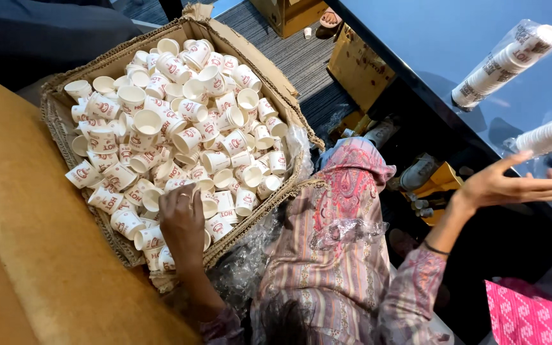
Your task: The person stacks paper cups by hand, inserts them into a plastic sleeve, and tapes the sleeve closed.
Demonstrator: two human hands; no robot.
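A large cardboard box (pixel 289 105) on my left is filled with several small white paper cups (pixel 180 121) with red print, lying loose at all angles. My left hand (pixel 183 223) is down in the near part of the box, fingers curled over the cups there; whether it grips one is hidden. My right hand (pixel 512 185) is stretched out to the right with fingers straight and apart. It holds nothing, just below a plastic-wrapped stack of white cups (pixel 547 134) on the blue table (pixel 442 32).
Another wrapped sleeve of cups (pixel 506 61) lies further back on the blue table. Cardboard boxes (pixel 359 64) stand on the grey floor beyond. A brown surface (pixel 33 243) flanks the box at left. Clear plastic wrap (pixel 346 230) lies on my lap, with pink cloth (pixel 525 319) at lower right.
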